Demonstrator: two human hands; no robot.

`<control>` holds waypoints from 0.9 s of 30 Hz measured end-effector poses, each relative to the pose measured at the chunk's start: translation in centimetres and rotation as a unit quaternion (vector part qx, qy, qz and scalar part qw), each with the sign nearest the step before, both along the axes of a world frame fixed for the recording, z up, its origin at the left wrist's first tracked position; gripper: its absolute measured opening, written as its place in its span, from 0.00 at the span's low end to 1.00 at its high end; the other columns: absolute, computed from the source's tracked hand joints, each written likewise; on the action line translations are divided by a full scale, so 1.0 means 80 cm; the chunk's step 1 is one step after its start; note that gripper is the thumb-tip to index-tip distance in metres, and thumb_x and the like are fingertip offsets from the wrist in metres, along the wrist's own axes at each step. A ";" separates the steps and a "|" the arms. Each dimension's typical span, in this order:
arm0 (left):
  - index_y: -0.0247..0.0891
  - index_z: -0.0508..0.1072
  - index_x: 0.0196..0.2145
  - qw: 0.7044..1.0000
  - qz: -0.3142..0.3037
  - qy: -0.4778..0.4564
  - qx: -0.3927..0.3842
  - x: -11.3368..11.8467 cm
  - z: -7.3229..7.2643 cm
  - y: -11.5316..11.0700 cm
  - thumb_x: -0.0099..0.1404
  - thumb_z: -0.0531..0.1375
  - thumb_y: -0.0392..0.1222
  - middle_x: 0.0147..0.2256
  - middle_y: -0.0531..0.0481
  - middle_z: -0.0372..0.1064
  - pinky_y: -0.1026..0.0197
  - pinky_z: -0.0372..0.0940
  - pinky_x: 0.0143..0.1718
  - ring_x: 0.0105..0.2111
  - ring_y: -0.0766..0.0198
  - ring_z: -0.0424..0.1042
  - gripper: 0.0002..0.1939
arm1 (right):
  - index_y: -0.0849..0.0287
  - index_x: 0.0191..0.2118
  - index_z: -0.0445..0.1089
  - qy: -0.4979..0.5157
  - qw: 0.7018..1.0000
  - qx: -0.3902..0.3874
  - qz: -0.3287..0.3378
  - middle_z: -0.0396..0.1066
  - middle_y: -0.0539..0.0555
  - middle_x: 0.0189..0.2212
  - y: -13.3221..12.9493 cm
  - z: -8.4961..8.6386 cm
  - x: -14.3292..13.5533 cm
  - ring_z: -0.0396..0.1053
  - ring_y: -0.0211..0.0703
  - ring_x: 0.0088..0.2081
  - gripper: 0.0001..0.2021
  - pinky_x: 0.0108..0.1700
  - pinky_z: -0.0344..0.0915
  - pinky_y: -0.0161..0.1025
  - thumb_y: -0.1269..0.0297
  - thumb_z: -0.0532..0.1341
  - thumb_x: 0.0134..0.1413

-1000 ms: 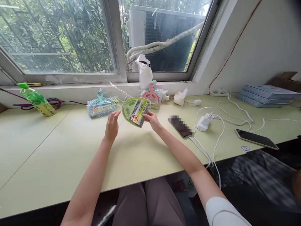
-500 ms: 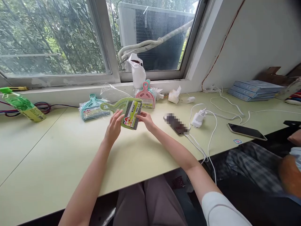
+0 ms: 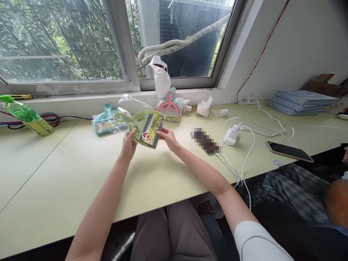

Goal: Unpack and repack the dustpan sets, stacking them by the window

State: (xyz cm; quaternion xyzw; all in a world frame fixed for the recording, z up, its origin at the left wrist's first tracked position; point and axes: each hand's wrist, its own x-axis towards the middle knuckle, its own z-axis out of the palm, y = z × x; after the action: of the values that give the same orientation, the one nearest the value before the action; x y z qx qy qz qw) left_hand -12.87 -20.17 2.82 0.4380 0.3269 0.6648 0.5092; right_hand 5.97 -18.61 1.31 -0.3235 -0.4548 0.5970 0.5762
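A green dustpan and brush set (image 3: 144, 129) with a printed label is held up over the table, its handle pointing left. My left hand (image 3: 128, 144) grips its lower left edge, thumb on the front and the other fingers mostly hidden behind. At the bristle end on the right, my right hand (image 3: 168, 138) pinches the edge between thumb and fingers. Behind it, a wrapped blue dustpan and brush set (image 3: 108, 121) lies on the table. A stack with a pink dustpan and brush set (image 3: 170, 108) in front leans near the window sill.
The pale table (image 3: 81, 174) carries a green bottle (image 3: 28, 116) at left. On the right are a phone (image 3: 205, 141), a white charger (image 3: 232, 135) with cables, another phone (image 3: 289, 151) and blue boxes (image 3: 301, 102). A person in checked trousers (image 3: 296, 185) sits at right.
My left hand has shifted from the front face of the green set to its lower left edge, fingers now behind it. My right hand keeps its pinch. The view has tilted slightly.
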 end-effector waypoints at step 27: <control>0.34 0.76 0.45 0.981 -0.144 -0.011 -0.129 0.016 -0.007 -0.017 0.58 0.65 0.48 0.44 0.43 0.76 0.59 0.68 0.43 0.43 0.57 0.74 0.19 | 0.60 0.36 0.74 -0.019 0.999 -0.035 -0.026 0.79 0.56 0.36 -0.004 0.002 -0.001 0.78 0.48 0.38 0.17 0.45 0.75 0.48 0.61 0.73 0.38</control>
State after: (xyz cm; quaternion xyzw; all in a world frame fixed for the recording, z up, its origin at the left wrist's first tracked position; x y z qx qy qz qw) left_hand -11.63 -21.57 2.22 0.4036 0.3375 0.5418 0.6555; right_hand 5.92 -18.91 1.46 -0.3665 -0.4357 0.5910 0.5715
